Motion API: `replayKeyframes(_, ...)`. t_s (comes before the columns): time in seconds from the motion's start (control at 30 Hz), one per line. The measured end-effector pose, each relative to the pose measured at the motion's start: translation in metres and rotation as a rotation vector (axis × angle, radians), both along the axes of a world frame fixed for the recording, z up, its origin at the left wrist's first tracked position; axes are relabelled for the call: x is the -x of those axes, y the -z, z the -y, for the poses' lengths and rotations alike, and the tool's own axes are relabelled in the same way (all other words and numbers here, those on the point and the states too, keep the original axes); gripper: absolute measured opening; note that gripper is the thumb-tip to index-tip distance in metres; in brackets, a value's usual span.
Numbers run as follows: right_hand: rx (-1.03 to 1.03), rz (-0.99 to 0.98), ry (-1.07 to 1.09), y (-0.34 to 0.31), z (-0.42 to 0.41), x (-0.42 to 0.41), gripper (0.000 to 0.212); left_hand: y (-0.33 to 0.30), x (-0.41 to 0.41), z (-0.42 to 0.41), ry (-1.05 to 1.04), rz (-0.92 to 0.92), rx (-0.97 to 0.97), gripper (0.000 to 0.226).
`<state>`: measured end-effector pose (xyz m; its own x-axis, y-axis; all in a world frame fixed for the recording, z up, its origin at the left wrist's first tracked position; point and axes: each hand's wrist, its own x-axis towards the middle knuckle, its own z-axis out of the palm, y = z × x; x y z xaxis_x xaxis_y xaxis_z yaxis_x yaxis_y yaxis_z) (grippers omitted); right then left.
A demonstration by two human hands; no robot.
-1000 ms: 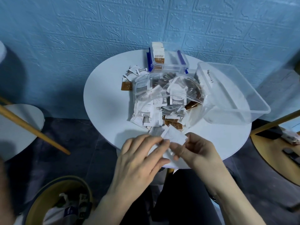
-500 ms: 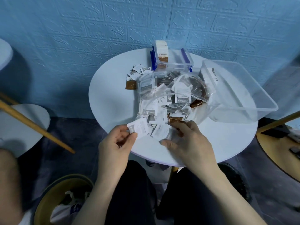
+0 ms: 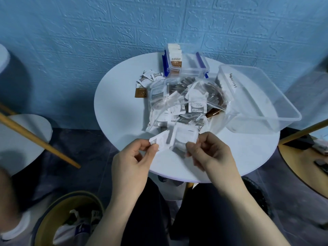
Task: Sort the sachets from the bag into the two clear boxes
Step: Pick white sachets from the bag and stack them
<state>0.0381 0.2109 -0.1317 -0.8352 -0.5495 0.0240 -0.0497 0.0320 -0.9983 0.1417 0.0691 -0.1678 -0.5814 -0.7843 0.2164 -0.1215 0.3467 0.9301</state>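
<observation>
Head view — sachets (image 3: 179, 139) between both hands

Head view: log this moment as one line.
left hand pinches white sachet | right hand pinches sachets | bag open on table | large box empty

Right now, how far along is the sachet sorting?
Early. Done: the small box with blue clips holds a few upright sachets; the large box looks empty. In hand: the left hand and right hand each pinch white sachets over the near table edge. Left: the bag is still heaped, and loose sachets lie left of it.
</observation>
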Motion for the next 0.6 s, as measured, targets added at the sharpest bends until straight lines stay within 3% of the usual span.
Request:
replayKeyframes(0.1,0.021,0.141,-0.067,0.002,0.004,-0.008,0.024,-0.005,0.003,-0.01,0.096,-0.13,-0.205,0.006)
replayKeyframes(0.2,-0.08,0.099,-0.091,0.005,0.009,-0.016,0.022,-0.006,0.005,-0.018,0.18,-0.21,-0.304,0.012)
replayKeyframes(0.3,-0.201,-0.019,-0.082,0.008,0.009,-0.02,0.025,-0.005,0.004,-0.016,0.152,-0.208,-0.262,0.012)
replayKeyframes(0.43,-0.478,-0.412,0.117,0.014,-0.004,-0.004,0.021,-0.001,-0.001,0.003,-0.013,-0.105,-0.077,0.01)
replayKeyframes(0.6,-0.737,-0.591,0.116,0.007,-0.005,0.01,0.057,0.006,-0.001,0.016,-0.024,0.105,0.022,0.016)
